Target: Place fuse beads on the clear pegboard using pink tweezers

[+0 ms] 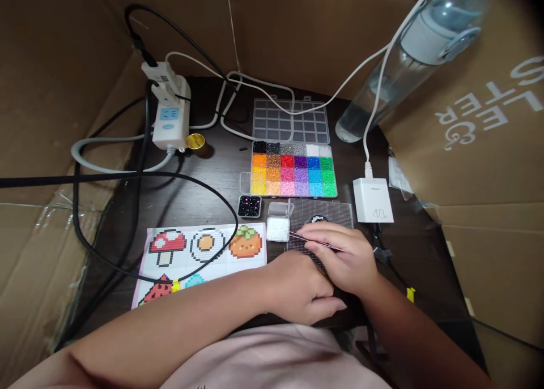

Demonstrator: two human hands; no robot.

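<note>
Squeeze the tweezers lightly and evenly; your right hand grasps them, grip pinched, tips near the white beads, left of the pegboard. Your left hand: cannot tell what its grip holds. Count one tweezers, one pegboard, two small bead boxes, one large bead tray.

Looks like a makeshift craft desk; home or workshop, can't tell. Cardboard walls are boxing in a dark tabletop left, right and far. Bead case is sitting mid-table, pegboard lying nearer, pixel-art pattern sheet lying near left. Power strip is standing left; charger and water bottle are occupying the right.
</note>
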